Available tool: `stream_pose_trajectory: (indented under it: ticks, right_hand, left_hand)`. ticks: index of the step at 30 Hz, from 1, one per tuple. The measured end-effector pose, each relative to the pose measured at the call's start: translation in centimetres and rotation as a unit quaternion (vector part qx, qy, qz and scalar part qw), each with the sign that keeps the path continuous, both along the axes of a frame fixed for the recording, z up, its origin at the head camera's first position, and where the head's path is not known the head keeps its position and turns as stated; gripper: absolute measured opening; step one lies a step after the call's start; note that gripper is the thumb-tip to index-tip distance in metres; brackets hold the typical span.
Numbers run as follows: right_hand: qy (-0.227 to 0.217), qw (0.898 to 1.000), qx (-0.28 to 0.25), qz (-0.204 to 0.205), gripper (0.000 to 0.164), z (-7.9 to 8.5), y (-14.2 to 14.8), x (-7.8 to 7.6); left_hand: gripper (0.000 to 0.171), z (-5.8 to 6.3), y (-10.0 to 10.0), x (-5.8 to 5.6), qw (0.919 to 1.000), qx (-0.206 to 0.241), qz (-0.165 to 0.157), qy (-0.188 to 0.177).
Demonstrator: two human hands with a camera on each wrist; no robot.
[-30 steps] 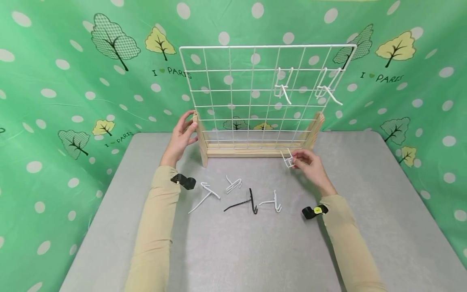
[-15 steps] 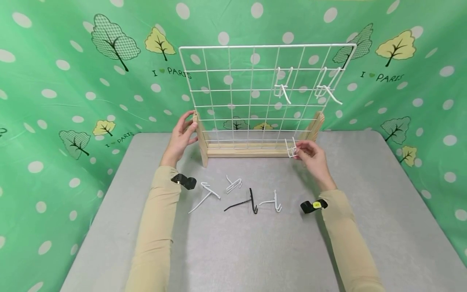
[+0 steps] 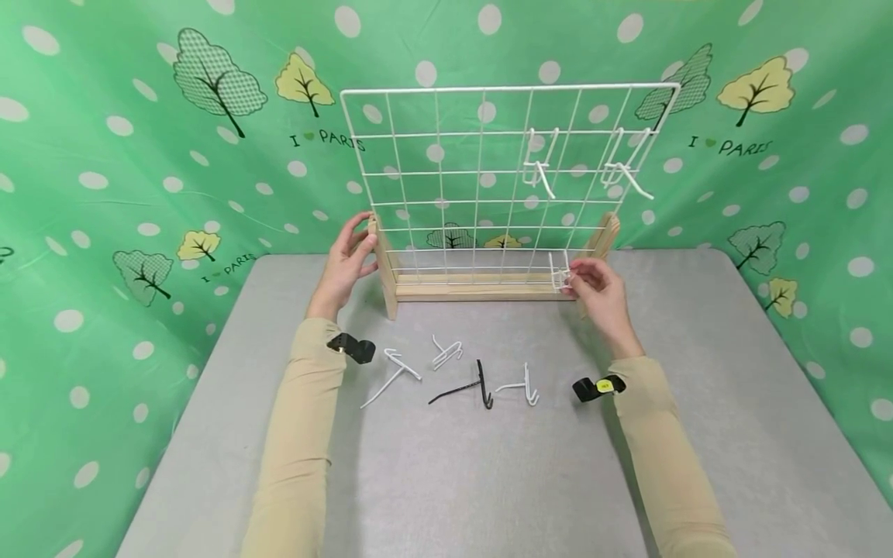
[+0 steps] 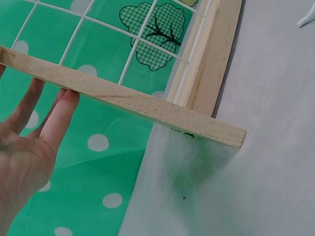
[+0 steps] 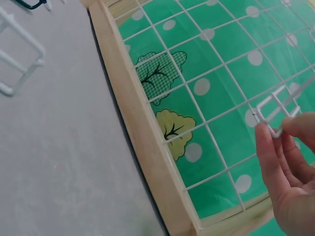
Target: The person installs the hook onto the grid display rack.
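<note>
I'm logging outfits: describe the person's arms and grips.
The left sleeve and right sleeve are long, plain beige. The left wrist camera and right wrist camera are black, the latter with a yellow sticker. The left grip and right grip are gloveless.

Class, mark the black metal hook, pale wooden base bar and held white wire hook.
Black metal hook (image 3: pixel 482 383), head view, prong's joint.
Pale wooden base bar (image 3: pixel 481 293), head view, front face.
Held white wire hook (image 5: pixel 280 104), right wrist view, middle wire.
</note>
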State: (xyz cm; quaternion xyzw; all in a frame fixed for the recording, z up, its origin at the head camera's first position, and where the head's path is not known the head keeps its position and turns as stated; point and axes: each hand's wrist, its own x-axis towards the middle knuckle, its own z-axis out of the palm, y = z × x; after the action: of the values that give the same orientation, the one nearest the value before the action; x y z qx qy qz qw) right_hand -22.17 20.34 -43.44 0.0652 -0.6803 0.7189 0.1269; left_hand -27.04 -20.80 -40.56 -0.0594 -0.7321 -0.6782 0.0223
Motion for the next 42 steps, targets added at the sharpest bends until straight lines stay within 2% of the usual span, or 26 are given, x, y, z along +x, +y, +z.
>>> stream_pose_trajectory:
  ticks: [6, 13, 21, 25, 28, 33, 42]
  right_hand:
    - [0.02, 0.999, -0.025, -0.013, 0.023, 0.6, -0.1, -0.2]
    - [0.025, 0.999, -0.009, -0.018, 0.023, 1.1, -0.2, -0.4]
    - [0.043, 0.998, -0.037, -0.024, 0.023, 1.8, -0.7, -1.0]
    - [0.048, 0.997, -0.047, -0.029, 0.022, 2.0, -0.8, -1.2]
    - [0.047, 0.997, -0.052, -0.034, 0.021, 2.1, -0.9, -1.4]
    - [0.044, 0.997, -0.053, -0.045, 0.02, 2.5, -1.1, -1.8]
    - [0.062, 0.995, -0.058, -0.051, 0.022, 2.7, -1.4, -2.5]
  left_hand:
    - [0.051, 0.0, 0.1, 0.0, 1.0, -0.001, 0.001, 0.003]
    - [0.051, 0.1, 0.1, 0.1, 1.0, 0.001, 0.001, -0.006]
    - [0.05, 2.3, 0.8, 1.8, 1.0, -0.004, -0.005, -0.007]
    - [0.051, 2.4, 0.9, 1.9, 0.9999, -0.003, -0.008, -0.007]
    - [0.052, 2.0, 0.6, 1.6, 0.9999, 0.002, -0.009, -0.008]
    - [0.051, 0.5, 0.1, 0.3, 0.9999, 0.011, -0.006, -0.007]
    - [0.052, 0.0, 0.1, 0.2, 1.0, -0.002, 0.005, -0.003]
